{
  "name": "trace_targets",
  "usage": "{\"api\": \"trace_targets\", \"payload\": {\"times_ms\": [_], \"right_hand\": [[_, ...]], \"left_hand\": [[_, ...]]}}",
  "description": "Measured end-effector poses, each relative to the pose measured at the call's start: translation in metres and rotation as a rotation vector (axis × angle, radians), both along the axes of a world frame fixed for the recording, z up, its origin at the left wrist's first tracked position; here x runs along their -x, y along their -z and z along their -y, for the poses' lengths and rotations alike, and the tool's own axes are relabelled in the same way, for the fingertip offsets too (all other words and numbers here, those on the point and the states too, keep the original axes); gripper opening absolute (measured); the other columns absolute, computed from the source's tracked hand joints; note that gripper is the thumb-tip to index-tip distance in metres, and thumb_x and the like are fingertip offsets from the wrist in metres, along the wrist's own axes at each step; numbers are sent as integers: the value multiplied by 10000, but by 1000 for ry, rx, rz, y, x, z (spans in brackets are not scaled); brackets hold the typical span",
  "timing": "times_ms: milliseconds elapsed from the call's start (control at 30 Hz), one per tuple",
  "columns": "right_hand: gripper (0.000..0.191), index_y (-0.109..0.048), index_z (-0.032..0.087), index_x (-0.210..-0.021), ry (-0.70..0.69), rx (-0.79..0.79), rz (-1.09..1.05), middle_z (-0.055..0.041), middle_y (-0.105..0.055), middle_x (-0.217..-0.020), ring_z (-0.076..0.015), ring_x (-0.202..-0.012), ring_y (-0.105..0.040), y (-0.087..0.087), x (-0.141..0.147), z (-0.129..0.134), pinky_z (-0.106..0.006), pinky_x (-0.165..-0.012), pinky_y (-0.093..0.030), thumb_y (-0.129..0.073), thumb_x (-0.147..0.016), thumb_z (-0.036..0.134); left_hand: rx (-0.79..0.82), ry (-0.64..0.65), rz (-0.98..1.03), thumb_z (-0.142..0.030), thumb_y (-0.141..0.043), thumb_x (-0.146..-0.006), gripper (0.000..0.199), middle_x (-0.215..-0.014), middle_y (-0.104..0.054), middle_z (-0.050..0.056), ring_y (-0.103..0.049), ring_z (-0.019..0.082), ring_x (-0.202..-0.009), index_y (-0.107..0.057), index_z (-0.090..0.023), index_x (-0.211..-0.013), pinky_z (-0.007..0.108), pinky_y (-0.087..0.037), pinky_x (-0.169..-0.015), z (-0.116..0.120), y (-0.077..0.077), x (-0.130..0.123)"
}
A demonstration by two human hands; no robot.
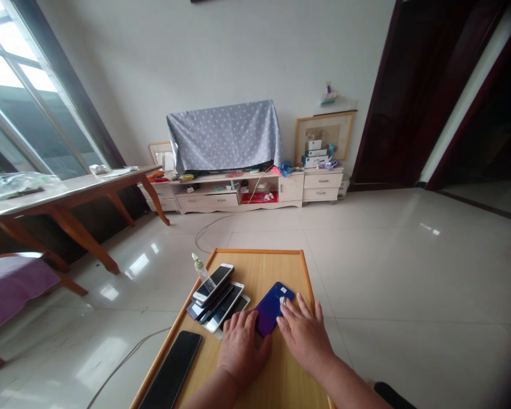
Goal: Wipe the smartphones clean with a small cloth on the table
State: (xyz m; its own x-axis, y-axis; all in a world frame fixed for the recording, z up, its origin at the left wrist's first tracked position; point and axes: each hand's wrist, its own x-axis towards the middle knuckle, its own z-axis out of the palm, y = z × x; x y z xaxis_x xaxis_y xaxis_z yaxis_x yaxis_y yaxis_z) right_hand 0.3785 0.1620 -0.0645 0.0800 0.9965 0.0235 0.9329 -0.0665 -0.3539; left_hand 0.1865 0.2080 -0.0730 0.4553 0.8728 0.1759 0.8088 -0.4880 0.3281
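Observation:
A smartphone (pixel 269 318) with a blue-to-purple back lies face down and slanted on the small wooden table. My left hand (pixel 243 347) grips its lower left edge, fingers curved and thumb at the bottom end. Over the phone's right side is my right hand (pixel 305 335), its fingers somewhat spread. A small white wad (pixel 283 301) is held under the right fingertips against the phone's back; its material is too small to tell. Left of the hands, several smartphones (pixel 221 295) are piled up. Behind that pile stands a clear dropper-type bottle (pixel 200 267).
A black phone (pixel 172 369) lies at the left edge of the wooden table (pixel 259 258). Beyond the tiled floor (pixel 375 250) stands a white TV cabinet (pixel 292 189) with a cloth-covered object. A longer table (pixel 80 190) is by the window. A cable (pixel 132 352) runs over the floor.

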Motion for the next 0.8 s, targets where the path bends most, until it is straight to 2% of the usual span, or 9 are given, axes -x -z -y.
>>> {"api": "trace_targets", "payload": {"times_ms": [100,233,467,633,800], "right_hand": [[517,-517,331,-1482,-121,-34,-78,-8,-488,-1549,-317,-1532,-244,0,14,12,-670,-1221,-17,-245,-1081,511],[492,-491,361,-1495,-248,-44,-147,5,-496,-1544,-295,-1537,-234,0,31,22,-656,-1226,21,-247,-1088,492],[505,-453,339,-1524,-266,-20,-164,14,-454,-1575,-331,-1550,-160,-3,33,8,-660,-1224,35,-294,-1078,513],[486,-615,352,-1384,-289,-59,-148,29,-597,-1456,-286,-1525,-270,-11,28,9,-639,-1224,80,-227,-1101,427],[483,-577,335,-1427,-284,-48,-138,14,-567,-1486,-300,-1530,-252,-8,31,2,-651,-1224,51,-238,-1096,431]], "left_hand": [[20,4,1,-395,-609,-821,536,-1375,-619,96,-521,299,-1264,-584,-233,-1331,477,-356,-1091,-1,2,1],[29,1,-8,-251,-603,-716,697,-1385,-610,122,-515,303,-1260,-511,-180,-1404,464,-343,-1103,-2,9,3],[13,13,17,-255,-556,-800,665,-1456,-571,133,-509,302,-1281,-450,-179,-1452,472,-335,-1102,-3,16,6],[8,-1,26,-285,-563,-794,687,-1445,-578,128,-516,301,-1267,-442,-177,-1461,470,-346,-1096,-4,17,6],[1,-1,31,-288,-560,-800,692,-1446,-579,130,-519,303,-1271,-432,-182,-1472,469,-348,-1090,-4,18,7]]}}
